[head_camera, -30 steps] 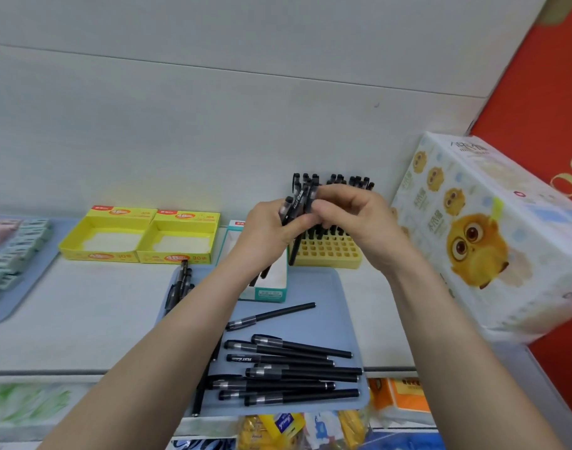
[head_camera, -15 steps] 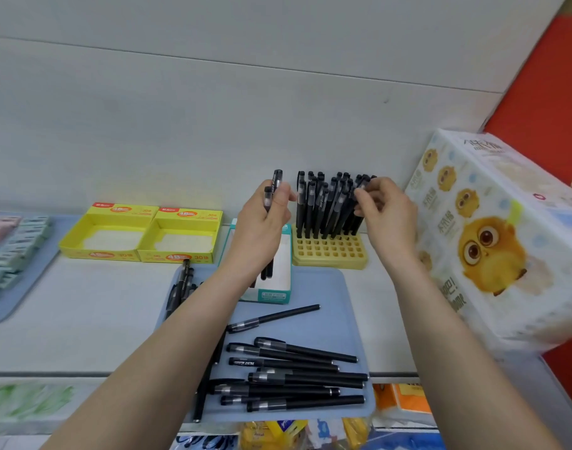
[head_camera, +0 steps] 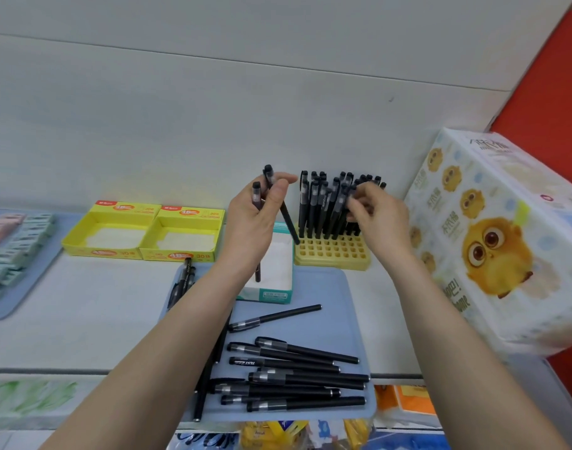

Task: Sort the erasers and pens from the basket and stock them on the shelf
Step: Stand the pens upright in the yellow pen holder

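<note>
My left hand [head_camera: 257, 219] grips two black pens [head_camera: 283, 209] upright, left of the yellow pen holder [head_camera: 331, 253]. Several black pens [head_camera: 323, 203] stand in the holder's back rows. My right hand [head_camera: 373, 211] pinches the caps of the standing pens at the holder's right side. More black pens [head_camera: 294, 375] lie loose on a blue tray [head_camera: 335, 293] at the shelf's front edge. Erasers [head_camera: 8, 245] lie in rows on another blue tray at far left.
Two open yellow boxes [head_camera: 141, 235] stand at the back left. A white and teal open box [head_camera: 274, 280] sits between tray and holder. A large tissue pack with a yellow chick print [head_camera: 498, 241] fills the right side. Packaged goods show on the lower shelf.
My hands have parted: the left one lifted its pens up and to the left, while the right one moved over to the standing pens in the holder.
</note>
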The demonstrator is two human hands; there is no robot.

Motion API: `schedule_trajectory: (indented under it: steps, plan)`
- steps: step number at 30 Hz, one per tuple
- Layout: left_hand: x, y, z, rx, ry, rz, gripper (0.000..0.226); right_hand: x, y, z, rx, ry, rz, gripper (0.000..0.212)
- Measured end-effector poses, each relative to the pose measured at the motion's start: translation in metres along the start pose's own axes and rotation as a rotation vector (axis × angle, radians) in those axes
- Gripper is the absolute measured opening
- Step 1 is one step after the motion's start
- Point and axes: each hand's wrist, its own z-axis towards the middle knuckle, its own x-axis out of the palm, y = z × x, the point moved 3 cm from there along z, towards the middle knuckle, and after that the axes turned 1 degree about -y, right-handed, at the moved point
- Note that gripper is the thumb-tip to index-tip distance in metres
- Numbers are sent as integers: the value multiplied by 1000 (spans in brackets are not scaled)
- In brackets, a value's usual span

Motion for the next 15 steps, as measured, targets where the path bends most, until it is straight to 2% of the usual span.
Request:
schedule_trajectory:
  steps: [3, 5, 7, 8, 10, 12, 13, 15]
  plan:
    - [2, -1, -1, -9, 9, 23, 24, 2, 4, -3, 10, 24, -16, 10]
    - [6, -1, -2, -28, 31, 49, 24, -4, 7, -4, 31, -53, -26, 19]
    - [10, 0, -3, -28, 54, 49, 22, -13, 18, -8, -25, -138, -26, 28]
    - [13, 0, -4, -24, 61, 58, 20, -16, 26, -10, -65, -120, 16, 27]
    - [18, -1, -6, -16, 75, 69, 18, -14, 44, -19, -129, 102, 131, 19]
    - [25, -3, -6, -15, 110, 56, 16, -6, 53, -28, -226, 297, 36, 14]
    - [28, -2, -6, -13, 130, 60, 16, -3, 52, -30, -267, 302, -28, 13]
    - [30, 1, -5, -6, 149, 81, 19, -5, 44, -26, -238, 201, -44, 15]
